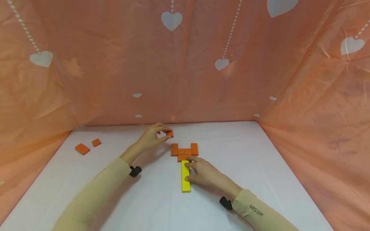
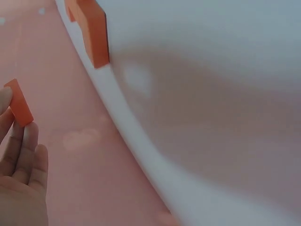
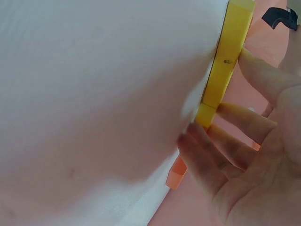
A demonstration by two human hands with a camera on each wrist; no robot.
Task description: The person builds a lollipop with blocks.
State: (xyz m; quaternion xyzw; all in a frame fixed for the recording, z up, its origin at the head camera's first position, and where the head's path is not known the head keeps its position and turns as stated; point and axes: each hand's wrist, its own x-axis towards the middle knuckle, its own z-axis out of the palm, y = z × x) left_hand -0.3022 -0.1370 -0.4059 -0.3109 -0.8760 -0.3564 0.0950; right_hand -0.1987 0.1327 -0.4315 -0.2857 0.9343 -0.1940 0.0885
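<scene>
My left hand pinches a small orange block between thumb and fingertips, above the back of the table. In the left wrist view this orange block stands out from the fingertips. My right hand rests with extended fingers against a long yellow block; its upper fingertips reach the orange block at the yellow end. The right wrist view shows a short yellow block at the end of the long one. Two small orange squares lie behind, between a left orange block and a right orange block.
An orange rectangular block and a small orange block lie apart at the table's back left. Pink cloth with white hearts hangs behind and at both sides of the white table.
</scene>
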